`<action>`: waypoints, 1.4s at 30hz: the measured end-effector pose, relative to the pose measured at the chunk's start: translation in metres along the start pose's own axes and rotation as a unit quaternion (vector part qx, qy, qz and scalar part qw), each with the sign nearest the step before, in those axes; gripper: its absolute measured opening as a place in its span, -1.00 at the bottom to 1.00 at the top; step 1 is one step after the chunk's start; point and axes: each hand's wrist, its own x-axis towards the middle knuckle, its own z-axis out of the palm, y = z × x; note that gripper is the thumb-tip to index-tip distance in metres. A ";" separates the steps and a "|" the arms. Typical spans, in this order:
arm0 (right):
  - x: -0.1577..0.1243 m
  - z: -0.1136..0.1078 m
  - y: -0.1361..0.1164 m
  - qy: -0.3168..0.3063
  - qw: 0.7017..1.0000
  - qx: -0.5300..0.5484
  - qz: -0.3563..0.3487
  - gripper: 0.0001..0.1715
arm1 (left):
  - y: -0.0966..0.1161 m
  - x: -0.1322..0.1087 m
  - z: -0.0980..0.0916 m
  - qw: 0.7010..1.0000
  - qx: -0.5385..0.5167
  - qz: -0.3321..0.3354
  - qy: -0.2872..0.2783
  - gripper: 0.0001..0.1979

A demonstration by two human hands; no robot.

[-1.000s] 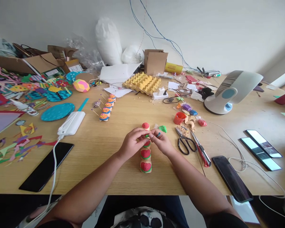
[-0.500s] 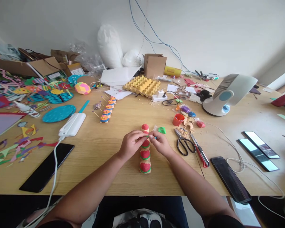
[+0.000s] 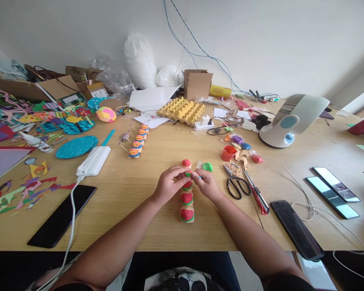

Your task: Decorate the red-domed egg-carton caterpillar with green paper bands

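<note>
A strip of egg-carton cups stands on the table in front of me, its domes covered in red clay with green bands round the lower ones. Over its far half, my left hand is closed in a pinch on a small piece of green clay. My right hand meets it there, fingers pinched on a small blue-ended thing, mostly hidden. Just beyond the right hand lies a lump of green clay by a clear wrapper. The cups under my fingers are partly covered.
Black scissors and a red cutter knife lie right of my hand, near a red cup. Further left stands an orange-and-blue carton caterpillar with pins. Phones, a power bank and a fan flank the work area.
More of the green clay shows between my fingertips now. Both hands stay nearly in place over the strip; the whole view has shifted slightly.
</note>
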 end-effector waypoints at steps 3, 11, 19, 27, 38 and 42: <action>-0.001 0.000 0.002 -0.012 1.000 0.002 -0.001 -0.33 | -0.001 0.001 0.000 1.000 0.008 0.011 -0.002 -0.83; -0.001 -0.003 -0.004 -0.030 0.996 0.070 0.036 -0.47 | 0.000 0.000 -0.002 0.997 0.052 0.048 0.017 -0.88; -0.003 0.000 -0.004 -0.028 0.999 0.038 0.018 -0.34 | 0.002 -0.001 -0.003 0.993 0.098 0.064 0.006 -0.88; -0.004 0.002 0.001 -0.037 0.999 0.015 0.029 -0.24 | 0.004 -0.001 -0.005 0.992 0.105 0.069 0.012 -0.75; 0.000 -0.004 -0.013 -0.042 0.996 0.063 0.042 -0.32 | 0.000 -0.002 0.002 0.999 0.000 0.038 0.015 -0.88; 0.000 -0.005 -0.013 -0.058 0.993 0.096 0.038 -0.40 | 0.003 -0.001 -0.001 0.996 0.029 0.082 0.017 -0.92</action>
